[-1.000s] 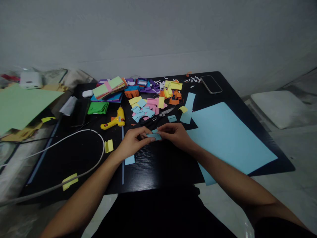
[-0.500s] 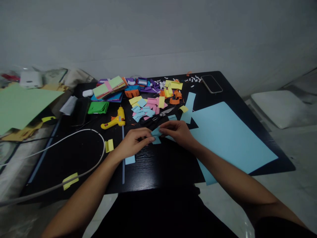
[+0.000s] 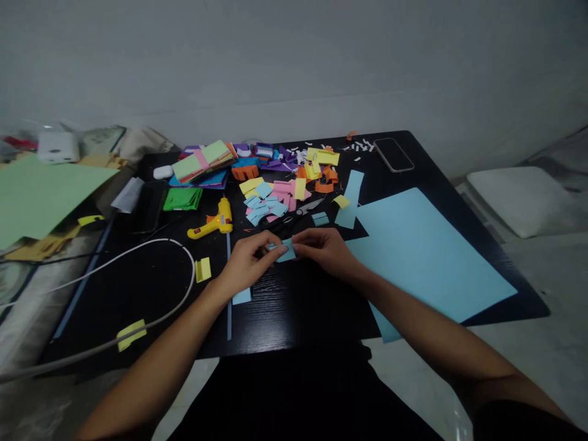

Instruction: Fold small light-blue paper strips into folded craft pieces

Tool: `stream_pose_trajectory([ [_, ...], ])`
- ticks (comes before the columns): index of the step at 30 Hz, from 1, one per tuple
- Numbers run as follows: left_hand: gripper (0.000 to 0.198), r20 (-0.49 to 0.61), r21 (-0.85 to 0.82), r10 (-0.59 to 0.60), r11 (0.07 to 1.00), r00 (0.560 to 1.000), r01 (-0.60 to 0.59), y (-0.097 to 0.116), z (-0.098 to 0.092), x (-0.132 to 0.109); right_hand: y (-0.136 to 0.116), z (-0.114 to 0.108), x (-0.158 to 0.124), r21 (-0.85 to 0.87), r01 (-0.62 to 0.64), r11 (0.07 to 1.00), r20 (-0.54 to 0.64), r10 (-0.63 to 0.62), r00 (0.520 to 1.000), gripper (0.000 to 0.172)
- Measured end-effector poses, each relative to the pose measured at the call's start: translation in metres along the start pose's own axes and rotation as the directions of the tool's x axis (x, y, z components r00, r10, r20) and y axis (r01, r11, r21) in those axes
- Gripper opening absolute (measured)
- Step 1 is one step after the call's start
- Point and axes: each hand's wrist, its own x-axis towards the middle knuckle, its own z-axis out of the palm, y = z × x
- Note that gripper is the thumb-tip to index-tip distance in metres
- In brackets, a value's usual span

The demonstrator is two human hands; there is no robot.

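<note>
Between my two hands is a small piece of light blue paper [image 3: 285, 252] with a folded edge along its top. My left hand [image 3: 250, 260] pinches its left side between thumb and fingers. On the right side, my right hand [image 3: 324, 248] grips it the same way. Just beyond my hands lie black-handled scissors [image 3: 303, 209], their handles partly hidden among paper pieces. A folded blue piece [image 3: 320, 218] rests past my right hand. Another blue piece [image 3: 241, 296] lies flat beside my left wrist.
A large blue sheet [image 3: 427, 251] and a blue strip [image 3: 351, 199] lie to the right. Coloured paper pieces [image 3: 271, 202] are heaped behind. A yellow glue gun [image 3: 214, 222], a white cable [image 3: 190, 269] and a glue stick [image 3: 228, 324] are left. A phone [image 3: 393, 155] sits at the back right.
The blue paper in my hands has gone from an angled fold to a flatter piece with its fold lying along the top. My hands have shifted slightly closer together.
</note>
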Motion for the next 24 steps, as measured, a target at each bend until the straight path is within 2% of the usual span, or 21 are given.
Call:
stream_pose_trajectory([
  [3, 0.024, -0.050, -0.051, -0.057, 0.997, 0.997, 0.054, -0.0039, 0.0023, -0.0017, -0.0005, 0.0016, -0.0012, 0.039, 0.003, 0.999, 0.031, -0.005, 0.999, 0.021],
  [9, 0.025, -0.109, -0.044, -0.051, 0.998, 0.993, 0.046, -0.0058, 0.0043, -0.0032, -0.0025, 0.0032, -0.0048, 0.025, 0.001, 1.000, 0.067, -0.003, 0.998, 0.025],
  [12, 0.023, -0.116, -0.048, -0.010, 0.999, 0.993, 0.005, -0.0020, 0.0048, -0.0025, -0.0004, 0.0039, -0.0054, -0.029, 0.013, 0.999, 0.039, -0.012, 0.999, 0.029],
  [19, 0.015, -0.087, 0.060, 0.094, 0.994, 0.992, -0.089, 0.0015, 0.0036, -0.0007, 0.0013, 0.0022, -0.0032, -0.077, 0.107, 0.991, -0.003, -0.107, 0.994, 0.024],
  [24, 0.014, -0.119, -0.009, 0.059, 0.998, 0.991, -0.061, 0.0032, 0.0043, -0.0007, -0.0020, 0.0018, -0.0022, -0.123, 0.143, 0.982, -0.062, -0.151, 0.986, 0.031],
])
